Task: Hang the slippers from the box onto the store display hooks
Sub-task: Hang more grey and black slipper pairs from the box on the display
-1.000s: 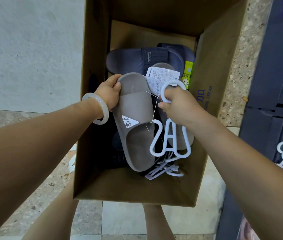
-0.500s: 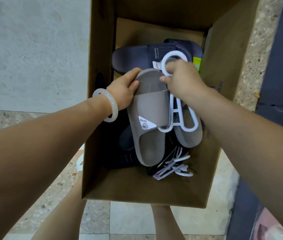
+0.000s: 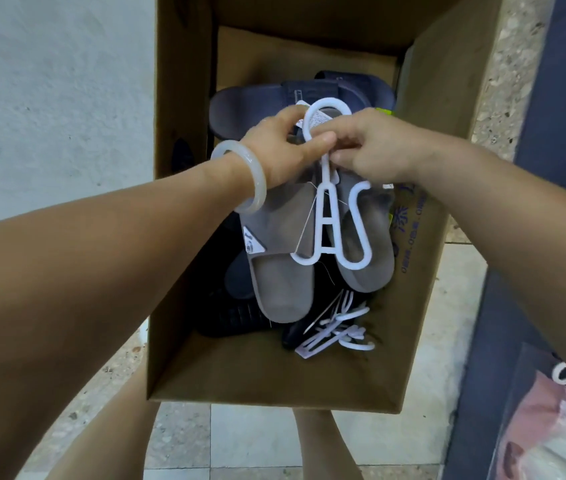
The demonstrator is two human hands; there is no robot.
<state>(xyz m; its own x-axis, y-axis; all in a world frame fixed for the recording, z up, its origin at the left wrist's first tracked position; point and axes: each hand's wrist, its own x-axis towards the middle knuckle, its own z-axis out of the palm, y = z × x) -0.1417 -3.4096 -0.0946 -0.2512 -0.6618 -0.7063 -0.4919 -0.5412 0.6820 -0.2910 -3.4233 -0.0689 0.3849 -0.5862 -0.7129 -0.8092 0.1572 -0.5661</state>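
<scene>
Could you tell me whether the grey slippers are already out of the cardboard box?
No, the grey slippers on their white hanger are inside the cardboard box, held by both hands.

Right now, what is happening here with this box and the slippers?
A person is standing over an open cardboard box and holding a pair of grey slippers on a white plastic hanger. Both hands pinch the hanger's stem just below its loop: the left hand and the right hand. The pair is above the box, not yet on any hook. Dark blue slippers and spare hangers lie inside.
</scene>
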